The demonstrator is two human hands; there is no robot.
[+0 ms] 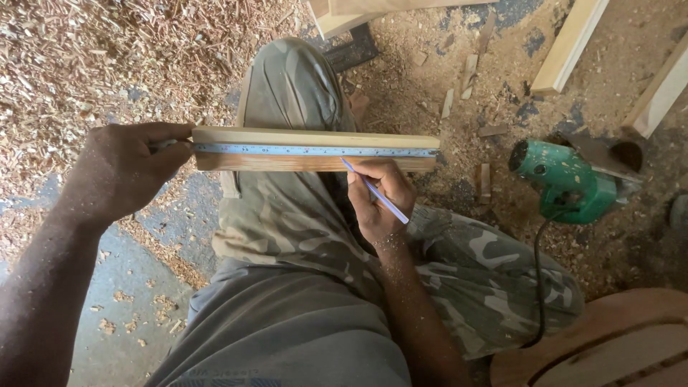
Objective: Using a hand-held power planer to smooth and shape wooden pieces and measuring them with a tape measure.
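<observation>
The right hand (378, 197) pinches a pen (374, 190), tip at the tape's (315, 150) lower edge on the board (315, 162). The left hand (122, 168) is closed, probably on the tape's case, holding it taut.

Marking is in hand; next calls for a steady tip. The board is a narrow pale strip lying across the knee (294, 93), above the sawdust floor (107, 57).

No packages, labels, signs or screens observed anywhere in view.
</observation>
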